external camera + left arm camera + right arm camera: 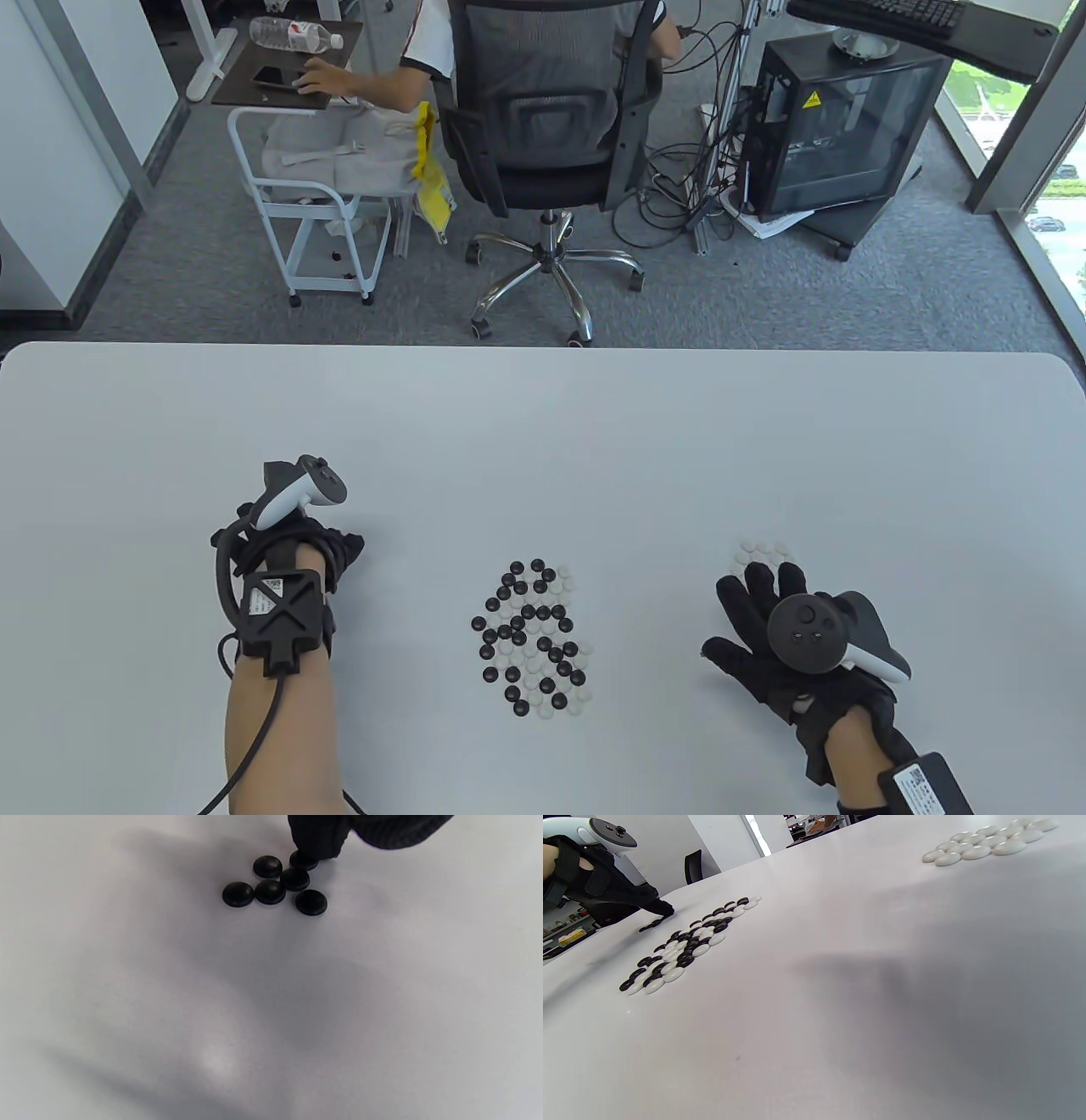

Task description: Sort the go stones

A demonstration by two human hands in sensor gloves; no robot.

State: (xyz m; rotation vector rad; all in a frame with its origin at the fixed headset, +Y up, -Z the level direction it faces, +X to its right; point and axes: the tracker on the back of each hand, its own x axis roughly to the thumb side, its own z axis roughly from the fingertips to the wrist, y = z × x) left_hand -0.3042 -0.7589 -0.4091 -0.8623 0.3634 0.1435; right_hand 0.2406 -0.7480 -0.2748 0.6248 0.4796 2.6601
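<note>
A mixed heap of black and white Go stones [533, 637] lies mid-table, also seen in the right wrist view [687, 946]. My left hand [344, 550] points fingers down at the table's left. Its fingertips [316, 840] hold one black stone [303, 859] at the edge of a small group of black stones [275, 885]; the table view hides that group under the hand. A cluster of white stones [764, 553] [984, 842] lies to the right. My right hand [747, 607] hovers just in front of it, fingers spread and holding nothing.
The white table [543, 441] ends at a far edge. Beyond it stand an office chair [543, 127], a small cart [314, 212] and a computer case [840, 127]. A person sits past the chair.
</note>
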